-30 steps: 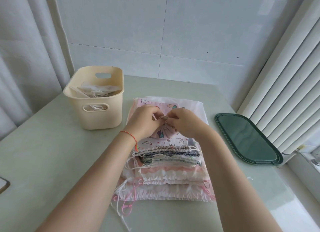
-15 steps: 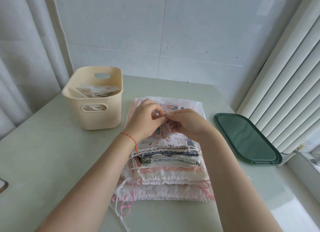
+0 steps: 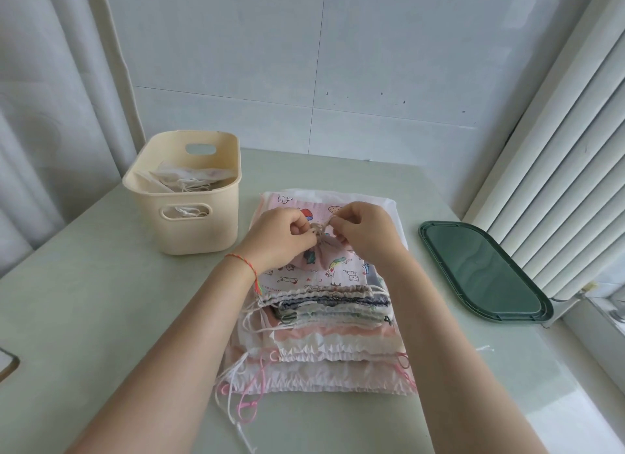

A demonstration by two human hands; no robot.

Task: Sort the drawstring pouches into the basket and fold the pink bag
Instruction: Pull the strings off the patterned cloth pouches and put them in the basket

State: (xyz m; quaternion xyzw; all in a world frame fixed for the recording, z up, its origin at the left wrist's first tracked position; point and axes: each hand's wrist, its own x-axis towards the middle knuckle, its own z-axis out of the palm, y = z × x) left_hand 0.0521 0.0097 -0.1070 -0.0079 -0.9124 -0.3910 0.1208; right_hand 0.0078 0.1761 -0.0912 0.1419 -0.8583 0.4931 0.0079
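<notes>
Pouch (image 3: 316, 259): small, printed fabric, gathered at the neck, held above the stack of drawstring pouches (image 3: 324, 311). Neck cord pinched between thumb and curled fingers of left hand (image 3: 275, 238) and right hand (image 3: 367, 235); both hands closed on the cord ends at the gather, body of the pouch hanging just below the fingertips.

Handling, as judged: light, soft, limp, no stiffness; not fragile. Thin cord, likely to slip or tangle. Best grasped at the cinched neck, where the fabric bunches; a grasp on the body only folds the cloth.

Below the fingers: flat pouches layered in steps, ruffled mouths toward the wrists, loose white and pink cords trailing past the near edge. Risk of snagging those cords when lifting.

Beneath the stack: pink bag (image 3: 338, 372), flat, not yet folded.

Left of the left fingers, near: cream basket (image 3: 189, 232), already containing pale pouches.

Right of the right fingers, well apart: green tray (image 3: 480, 271) on the table (image 3: 84, 318).
</notes>
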